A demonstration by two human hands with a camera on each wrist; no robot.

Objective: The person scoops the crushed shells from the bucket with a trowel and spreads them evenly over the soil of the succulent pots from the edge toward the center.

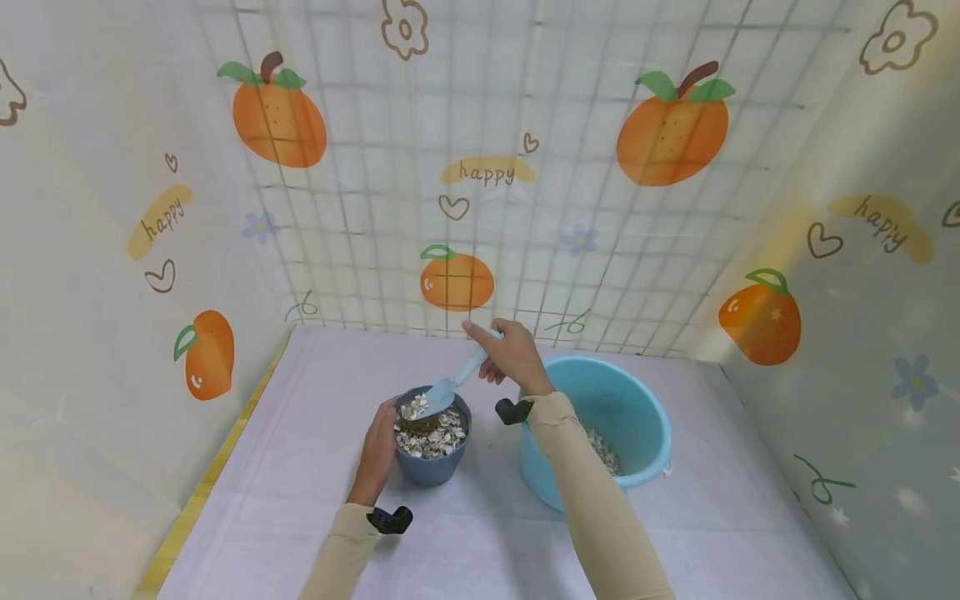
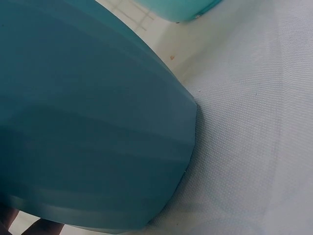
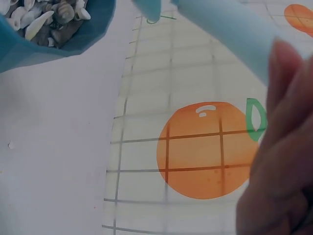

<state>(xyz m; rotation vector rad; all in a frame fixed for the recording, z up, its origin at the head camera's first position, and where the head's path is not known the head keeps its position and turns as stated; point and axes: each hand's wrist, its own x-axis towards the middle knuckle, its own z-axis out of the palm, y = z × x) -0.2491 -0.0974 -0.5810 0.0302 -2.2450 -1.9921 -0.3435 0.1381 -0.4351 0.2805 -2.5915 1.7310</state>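
Note:
A small light-blue trowel (image 1: 438,397) is held by its handle in my right hand (image 1: 517,354), its scoop tilted down over a blue-grey flower pot (image 1: 431,470). White and brown seashells (image 1: 442,437) lie in the pot around a brown patch, and some shells are on the scoop. Against the pot's left side, my left hand (image 1: 377,450) grips it near the rim. The left wrist view is mostly filled by the pot's wall (image 2: 112,117), with fingertips (image 2: 43,227) at the lower left. The right wrist view shows curled fingers (image 3: 281,161) at the trowel's handle (image 3: 234,34).
To the right stands a light-blue bucket (image 1: 652,417) with shells (image 1: 602,450) in its bottom, partly hidden by the right forearm. The table has a pale cloth (image 1: 300,400). A wire grid behind a fruit-print curtain (image 1: 360,208) rises at the back.

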